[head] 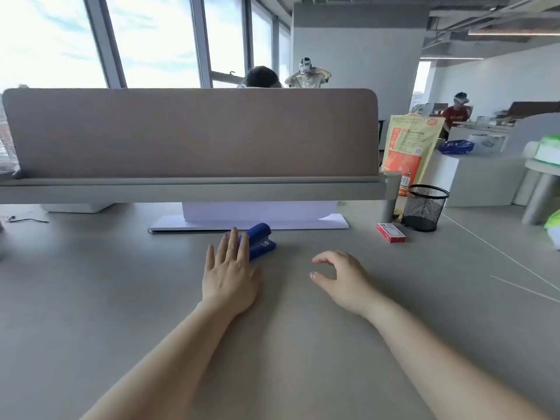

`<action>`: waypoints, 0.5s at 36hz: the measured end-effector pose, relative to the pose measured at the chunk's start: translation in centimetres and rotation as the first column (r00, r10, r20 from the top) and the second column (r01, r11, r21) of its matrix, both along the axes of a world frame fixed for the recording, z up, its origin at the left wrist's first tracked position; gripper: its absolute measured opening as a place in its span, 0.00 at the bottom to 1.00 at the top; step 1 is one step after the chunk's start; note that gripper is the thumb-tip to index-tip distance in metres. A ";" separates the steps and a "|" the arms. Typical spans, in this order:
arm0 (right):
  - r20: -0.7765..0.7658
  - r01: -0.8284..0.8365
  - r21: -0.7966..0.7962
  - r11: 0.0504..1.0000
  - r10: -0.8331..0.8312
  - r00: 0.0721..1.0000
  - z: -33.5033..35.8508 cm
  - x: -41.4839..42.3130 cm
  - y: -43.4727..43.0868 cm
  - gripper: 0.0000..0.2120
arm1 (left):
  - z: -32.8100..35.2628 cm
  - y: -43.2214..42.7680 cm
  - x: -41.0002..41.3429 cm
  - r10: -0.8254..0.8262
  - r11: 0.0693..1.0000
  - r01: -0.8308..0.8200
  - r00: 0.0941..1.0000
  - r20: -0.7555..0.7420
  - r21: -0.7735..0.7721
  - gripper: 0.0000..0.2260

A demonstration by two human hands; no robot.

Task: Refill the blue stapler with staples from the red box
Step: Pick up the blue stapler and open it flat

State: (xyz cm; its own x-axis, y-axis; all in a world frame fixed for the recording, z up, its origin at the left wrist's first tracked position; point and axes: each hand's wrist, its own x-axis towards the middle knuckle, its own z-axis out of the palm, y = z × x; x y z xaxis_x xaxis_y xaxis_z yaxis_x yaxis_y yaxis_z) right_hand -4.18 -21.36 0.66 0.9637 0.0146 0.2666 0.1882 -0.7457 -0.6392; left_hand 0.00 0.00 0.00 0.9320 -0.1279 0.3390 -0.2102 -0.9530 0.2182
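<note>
The blue stapler [261, 240] lies on the grey desk [121, 283] near its middle, in front of the partition. My left hand [230, 272] is stretched out flat with fingers apart, its fingertips over the stapler's left side and hiding part of it; it holds nothing. My right hand [339, 278] hovers to the right of the stapler, fingers loosely curled with thumb and forefinger apart, empty. The red box [391, 232] lies flat further right, well beyond my right hand.
A brown partition [191, 131] with a grey shelf closes the back of the desk. White paper [248, 221] lies under it behind the stapler. A black mesh pen cup [424, 207] stands beside the red box, a yellow-orange bag [409, 147] behind. Other people sit further back.
</note>
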 end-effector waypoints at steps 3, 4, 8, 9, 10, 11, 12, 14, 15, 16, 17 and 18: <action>0.017 0.033 -0.034 0.999 -0.032 0.999 -0.8 0.2 0.2 0.13 | -0.2 -0.2 0.8 0.014 0.998 -0.014 1.000 -0.016 -0.054 0.30; 0.008 0.017 -0.069 0.997 -0.017 1.000 -1.0 0.1 0.4 0.13 | -0.2 -0.2 0.7 0.004 0.997 -0.005 1.000 -0.004 -0.082 0.29; 0.014 0.012 -0.045 0.999 -0.011 1.000 -1.0 0.7 0.3 0.14 | 0.0 -0.1 0.6 -0.074 0.984 0.085 0.995 0.073 -0.154 0.24; 0.012 0.016 -0.031 0.999 -0.016 1.000 -1.0 0.9 0.2 0.14 | -0.2 -0.1 0.5 -0.099 0.985 0.107 0.993 0.065 -0.137 0.24; 0.010 0.016 -0.018 1.000 -0.015 1.000 -1.0 0.9 0.2 0.14 | -0.3 -0.1 0.4 -0.128 0.985 0.133 0.991 0.047 -0.113 0.24; 0.008 0.015 -0.004 1.000 -0.015 1.000 -1.0 0.9 0.2 0.14 | -0.4 -0.2 0.2 -0.158 0.983 0.161 0.987 0.038 -0.093 0.24; 0.011 0.009 0.010 1.000 -0.009 1.000 -1.0 0.8 0.2 0.14 | -0.4 -0.3 -0.1 -0.185 0.979 0.187 0.982 0.032 -0.077 0.24; 0.013 0.007 0.055 0.998 -0.008 1.000 -0.9 0.5 0.2 0.15 | -0.3 -0.5 -0.8 -0.222 0.973 0.224 0.974 0.038 -0.063 0.24; 0.014 0.013 0.082 0.997 -0.014 1.000 -0.8 0.4 0.2 0.15 | -0.3 -0.6 -1.2 -0.235 0.970 0.237 0.971 0.047 -0.059 0.24; 0.010 0.019 0.105 0.994 -0.020 1.000 -0.6 0.3 0.1 0.16 | -0.2 -0.8 -1.6 -0.248 0.966 0.252 0.967 0.056 -0.064 0.24; 0.006 0.025 0.129 0.991 -0.026 1.000 -0.6 0.3 0.1 0.17 | -0.2 -1.0 -2.1 -0.259 0.962 0.263 0.964 0.064 -0.075 0.23; 0.003 0.031 0.148 0.989 -0.031 1.000 -0.5 0.3 0.0 0.18 | -0.2 -1.1 -2.4 -0.267 0.957 0.273 0.961 0.072 -0.093 0.22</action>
State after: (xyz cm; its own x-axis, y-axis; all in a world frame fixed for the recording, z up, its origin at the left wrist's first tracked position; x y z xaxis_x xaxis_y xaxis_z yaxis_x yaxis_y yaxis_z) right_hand -3.91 -21.32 0.17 0.9616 -0.0551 0.2690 0.1703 -0.6489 -0.7416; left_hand -2.43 -1.14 -0.15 0.8457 -0.3346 0.4158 -0.4722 -0.8323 0.2905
